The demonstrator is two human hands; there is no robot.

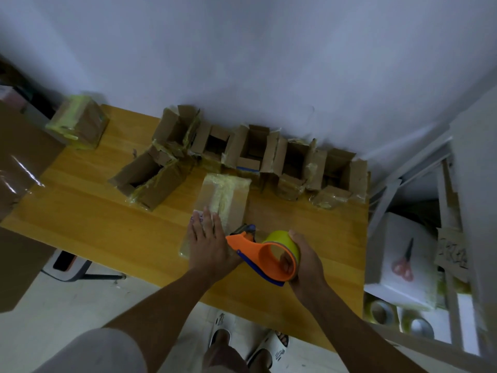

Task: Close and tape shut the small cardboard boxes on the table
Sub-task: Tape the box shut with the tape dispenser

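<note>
Head view, the only 1. The left hand (205, 243) lies flat, fingers straight and released, pressing on the near end of the closed box (228, 200). That box sits mid-table just beyond the fingertips, a pale tape strip running down its top seam. The right hand (302, 261) grips the orange tape dispenser (259, 254), fingers curled through its ring and thumb over the yellow tape roll (282, 239). The dispenser's blade end sits just right of the left fingers, at the box's near edge.

My read: the strip is being finished or cut at the near end. To do it well, keep the left palm pinning the box so it cannot slide, tilt the blade into the tape close to the box edge, then rub the tail down over the corner.

Room to move: beyond the left fingertips, a row of open boxes (258, 154) lines the wall, and 1 more open box (150, 179) lies tipped just left of the closed one, so pushing forward is tight. Bare table (102, 227) lies left of the left hand. The near table edge runs under both wrists. A taped box (80, 122) sits at the far left corner, well apart.
</note>
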